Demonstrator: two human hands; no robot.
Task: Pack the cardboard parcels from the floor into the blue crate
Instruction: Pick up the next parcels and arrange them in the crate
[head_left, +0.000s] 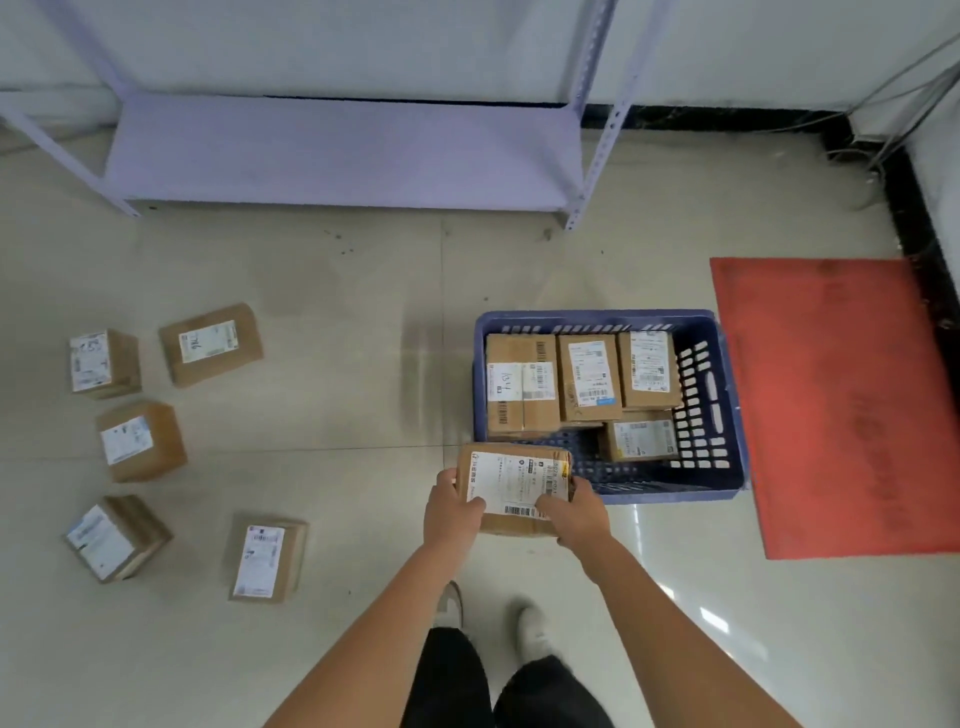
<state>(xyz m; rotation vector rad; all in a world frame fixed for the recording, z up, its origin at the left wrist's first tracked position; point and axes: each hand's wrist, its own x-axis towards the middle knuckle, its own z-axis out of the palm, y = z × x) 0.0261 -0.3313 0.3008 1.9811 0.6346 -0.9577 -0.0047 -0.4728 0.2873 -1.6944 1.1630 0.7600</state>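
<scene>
Both hands are on one cardboard parcel (511, 486), label side up, held over the near-left corner of the blue crate (719, 410). The left hand (451, 512) clamps its left end with the thumb on the label; the right hand (581, 512) clamps the right end, fingers wrapped round the edge. So the box sits squarely between the two grips. Four parcels already lie in the crate's far and right parts. Five more sit on the floor (337, 405) well off to the left. A red mat (841, 405) lies right of the crate.
</scene>
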